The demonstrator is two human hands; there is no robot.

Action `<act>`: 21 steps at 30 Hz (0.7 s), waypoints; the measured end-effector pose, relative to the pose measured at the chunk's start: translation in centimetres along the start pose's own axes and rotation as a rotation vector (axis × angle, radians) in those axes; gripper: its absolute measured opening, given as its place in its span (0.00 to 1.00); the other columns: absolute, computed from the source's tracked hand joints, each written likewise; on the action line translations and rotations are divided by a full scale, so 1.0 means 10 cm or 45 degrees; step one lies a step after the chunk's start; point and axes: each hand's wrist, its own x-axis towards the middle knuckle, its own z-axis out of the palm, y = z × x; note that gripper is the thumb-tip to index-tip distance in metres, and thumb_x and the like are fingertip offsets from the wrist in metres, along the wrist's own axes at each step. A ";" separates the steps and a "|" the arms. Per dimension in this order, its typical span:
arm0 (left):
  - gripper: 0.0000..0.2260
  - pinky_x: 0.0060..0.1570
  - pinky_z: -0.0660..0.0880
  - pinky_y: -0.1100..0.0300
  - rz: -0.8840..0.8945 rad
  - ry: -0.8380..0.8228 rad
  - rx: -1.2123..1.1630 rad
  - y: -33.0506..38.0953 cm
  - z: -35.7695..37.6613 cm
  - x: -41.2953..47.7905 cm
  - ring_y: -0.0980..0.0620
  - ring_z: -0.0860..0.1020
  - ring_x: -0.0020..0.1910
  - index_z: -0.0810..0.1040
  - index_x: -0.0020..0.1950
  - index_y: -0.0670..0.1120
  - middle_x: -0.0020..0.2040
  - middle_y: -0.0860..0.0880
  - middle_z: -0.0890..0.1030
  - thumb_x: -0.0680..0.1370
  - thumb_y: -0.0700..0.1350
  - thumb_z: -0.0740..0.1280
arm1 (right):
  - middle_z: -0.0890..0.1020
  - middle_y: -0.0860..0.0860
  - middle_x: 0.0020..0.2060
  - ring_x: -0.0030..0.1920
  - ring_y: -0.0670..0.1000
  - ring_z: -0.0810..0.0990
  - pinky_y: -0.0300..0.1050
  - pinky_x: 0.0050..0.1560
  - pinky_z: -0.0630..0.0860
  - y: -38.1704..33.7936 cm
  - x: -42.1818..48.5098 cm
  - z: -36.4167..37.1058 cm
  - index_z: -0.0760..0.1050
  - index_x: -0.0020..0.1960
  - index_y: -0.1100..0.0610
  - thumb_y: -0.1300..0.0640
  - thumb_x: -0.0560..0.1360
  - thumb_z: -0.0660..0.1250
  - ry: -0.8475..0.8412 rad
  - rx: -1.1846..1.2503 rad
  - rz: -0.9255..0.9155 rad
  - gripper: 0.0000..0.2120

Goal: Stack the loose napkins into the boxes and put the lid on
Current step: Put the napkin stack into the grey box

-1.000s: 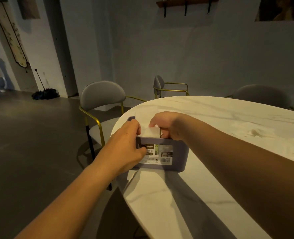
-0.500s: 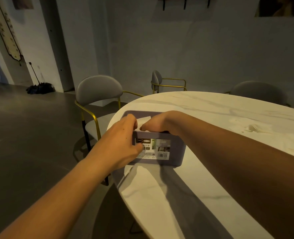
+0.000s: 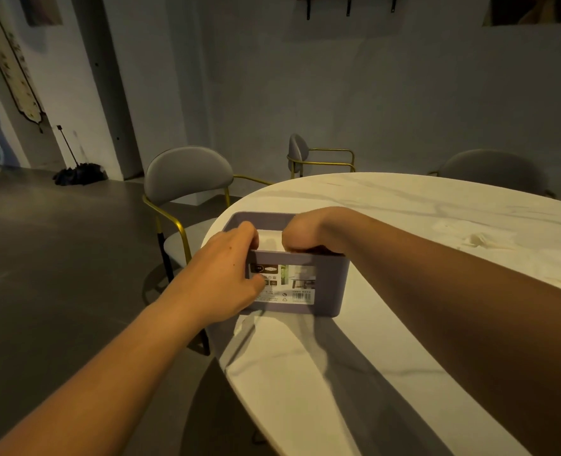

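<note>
Bracing the grey-purple plastic box (image 3: 331, 284) at the near-left edge of the white marble table (image 3: 404, 324), your left hand (image 3: 226, 271) clamped its labelled front wall while your right hand (image 3: 305, 232) dipped onto the white paper napkins (image 3: 269, 240) inside, fingers hidden so grip unclear, and a flat, even press looked like the best way to seat the stack.

Both hands work at a purple box (image 3: 330, 284) on the marble table (image 3: 387, 340).
The left hand (image 3: 223, 271) grips the box's near-left corner, thumb on the front label (image 3: 297, 284), fingers over the rim. The right hand (image 3: 305, 230) bends down into the open top beside white napkins (image 3: 270, 240); its fingertips are hidden. A loose napkin (image 3: 476, 241) lies well apart on the right. A grey chair (image 3: 187, 174) stands behind.
</note>
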 end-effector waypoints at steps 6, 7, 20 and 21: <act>0.16 0.58 0.69 0.56 0.019 0.130 0.099 0.36 0.01 0.09 0.55 0.67 0.51 0.64 0.52 0.54 0.50 0.57 0.68 0.74 0.43 0.69 | 0.82 0.56 0.39 0.31 0.51 0.77 0.38 0.31 0.76 0.13 -0.14 -0.39 0.74 0.55 0.64 0.60 0.80 0.57 0.291 0.410 -0.074 0.11; 0.15 0.55 0.69 0.59 0.033 0.172 0.101 0.46 0.04 0.13 0.56 0.67 0.51 0.64 0.52 0.55 0.52 0.57 0.68 0.74 0.43 0.69 | 0.82 0.56 0.40 0.32 0.51 0.77 0.38 0.32 0.76 0.22 -0.20 -0.47 0.73 0.57 0.63 0.60 0.80 0.57 0.354 0.415 -0.100 0.11; 0.01 0.50 0.76 0.58 0.137 0.260 -0.272 2.20 1.22 0.58 0.52 0.76 0.44 0.73 0.49 0.51 0.46 0.52 0.78 0.79 0.45 0.64 | 0.82 0.55 0.44 0.42 0.53 0.82 0.46 0.47 0.81 2.41 -0.89 -0.69 0.78 0.51 0.61 0.56 0.78 0.63 0.795 0.291 0.283 0.09; 0.01 0.48 0.75 0.59 0.087 0.218 -0.297 2.31 1.34 0.59 0.52 0.75 0.44 0.72 0.49 0.51 0.46 0.52 0.77 0.79 0.45 0.63 | 0.82 0.55 0.44 0.42 0.53 0.82 0.47 0.48 0.81 2.58 -0.97 -0.67 0.78 0.50 0.61 0.55 0.78 0.63 0.823 0.299 0.302 0.10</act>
